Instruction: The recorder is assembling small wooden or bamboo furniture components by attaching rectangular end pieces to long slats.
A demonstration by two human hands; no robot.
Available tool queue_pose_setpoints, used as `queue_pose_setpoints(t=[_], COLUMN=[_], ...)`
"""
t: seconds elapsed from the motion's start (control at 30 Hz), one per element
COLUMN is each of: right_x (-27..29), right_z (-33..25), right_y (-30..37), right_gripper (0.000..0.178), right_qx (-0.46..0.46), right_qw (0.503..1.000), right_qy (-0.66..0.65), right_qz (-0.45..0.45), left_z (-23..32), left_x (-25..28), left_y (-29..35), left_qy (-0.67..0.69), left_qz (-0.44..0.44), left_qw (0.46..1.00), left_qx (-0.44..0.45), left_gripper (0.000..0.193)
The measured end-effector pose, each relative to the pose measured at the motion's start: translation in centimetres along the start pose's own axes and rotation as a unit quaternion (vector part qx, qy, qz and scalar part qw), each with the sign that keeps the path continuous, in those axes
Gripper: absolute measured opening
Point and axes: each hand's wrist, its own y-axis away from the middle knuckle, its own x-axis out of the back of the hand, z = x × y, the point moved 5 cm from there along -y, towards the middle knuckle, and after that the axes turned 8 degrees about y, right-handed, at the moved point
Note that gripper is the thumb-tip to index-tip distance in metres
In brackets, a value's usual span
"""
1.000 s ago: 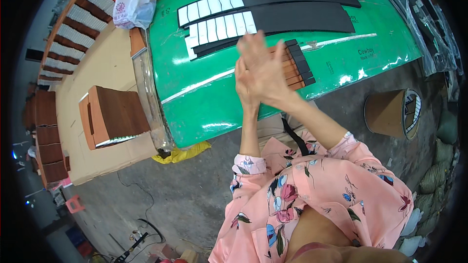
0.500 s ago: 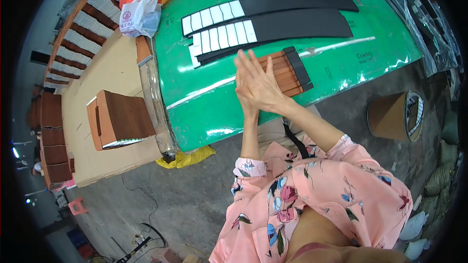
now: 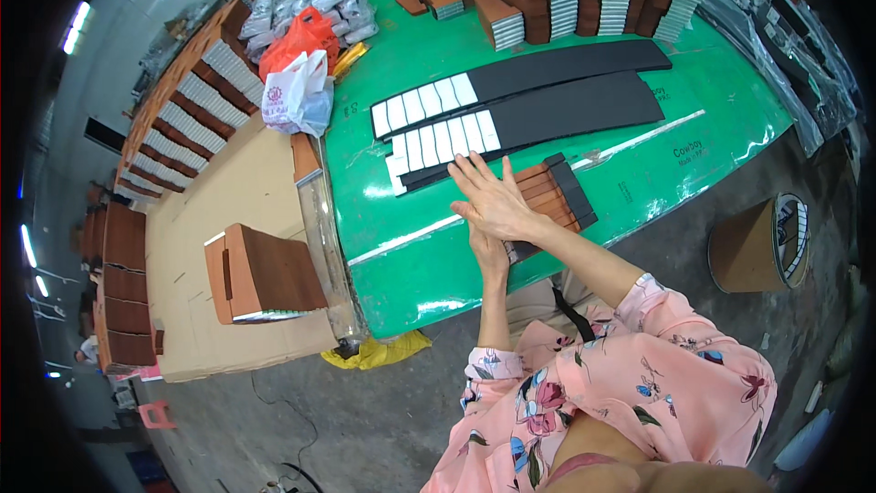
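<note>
Right hand (image 3: 497,208), fingers apart, overlaps left hand (image 3: 491,256), its fingers hidden, cannot tell; brown slatted panel (image 3: 547,194) at 3 o'clock.

a white bag (image 3: 294,102) lies against a red bag (image 3: 297,44), and a brown drum (image 3: 748,248) stands on the grey floor (image 3: 388,402).

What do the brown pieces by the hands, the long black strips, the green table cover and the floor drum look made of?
Brown pieces: perhaps wood or laminate, from the reddish-brown surface.
Long black strips: possibly foam or rubber; matte, evenly dark.
Green table cover: probably smooth plastic sheeting, given its glossy highlights.
Floor drum: likely cardboard, dull tan wall.
</note>
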Motion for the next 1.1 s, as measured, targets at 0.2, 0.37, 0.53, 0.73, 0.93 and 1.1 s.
queue_pose_setpoints(t=[0.2, 0.37, 0.53, 0.73, 0.93, 1.1], right_x=[7.1, 0.4, 3.2, 6.6, 4.1, 2.9], right_z=[-1.5, -1.0, 1.6, 13.1, 17.4, 16.6], right_y=[4.3, 4.2, 4.1, 9.1, 11.2, 9.1], right_gripper=[0.072, 0.069, 0.059, 0.07, 0.128, 0.148], right_qx=[0.052, 0.049, 0.003, -0.021, -0.021, 0.083], right_qw=[0.982, 0.994, 0.996, 0.967, 0.968, 0.965], right_qy=[0.024, -0.009, -0.085, -0.236, -0.246, -0.215], right_qz=[0.178, 0.097, 0.017, 0.089, -0.043, -0.124], left_z=[0.2, -1.9, -2.4, -1.8, 2.1, 3.0], left_x=[-1.3, -1.9, 2.9, 0.7, 1.5, 1.7], left_y=[-0.4, -0.1, 0.3, 0.1, -0.2, -1.2], left_qy=[-0.039, -0.099, -0.176, -0.073, -0.049, -0.108], left_qz=[-0.025, -0.072, 0.021, 0.006, -0.137, -0.313], left_qw=[0.999, 0.99, 0.983, 0.997, 0.988, 0.938], left_qx=[-0.027, -0.068, -0.053, -0.027, 0.048, 0.104], left_gripper=[0.048, 0.05, 0.05, 0.047, 0.064, 0.117])
